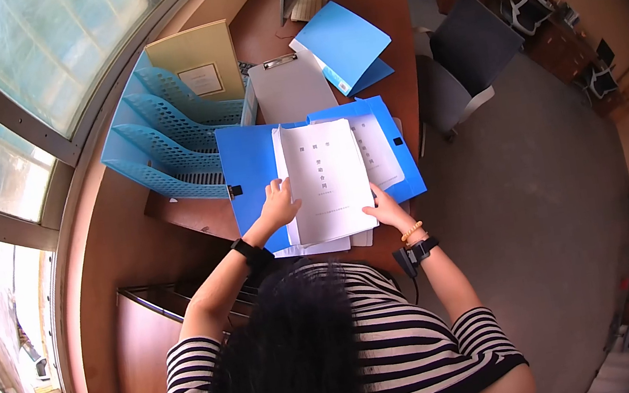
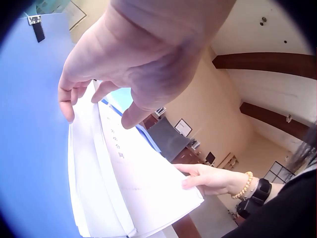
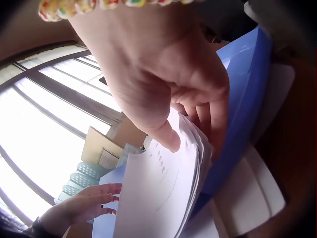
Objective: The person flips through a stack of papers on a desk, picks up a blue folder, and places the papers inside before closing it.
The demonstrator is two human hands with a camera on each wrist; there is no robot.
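Note:
A thick stack of printed papers (image 1: 329,182) is held above an opened blue folder (image 1: 244,158). My right hand (image 1: 389,208) pinches the stack's right edge, thumb on the top sheet and fingers behind, as the right wrist view shows. At the stack's left edge is my left hand (image 1: 279,206), its fingers loosely bent and spread over the paper edge in the left wrist view (image 2: 133,64). Another printed sheet (image 1: 377,150) lies on the folder's right side, partly covered by the stack. Black clips sit on both outer edges of the folder.
Behind the folder lie a clipboard (image 1: 294,86) and a light blue folder (image 1: 344,41). A blue perforated file rack (image 1: 175,136) stands at the left by the window, with a tan board (image 1: 191,52) behind it. A dark chair (image 1: 471,47) stands to the right of the desk.

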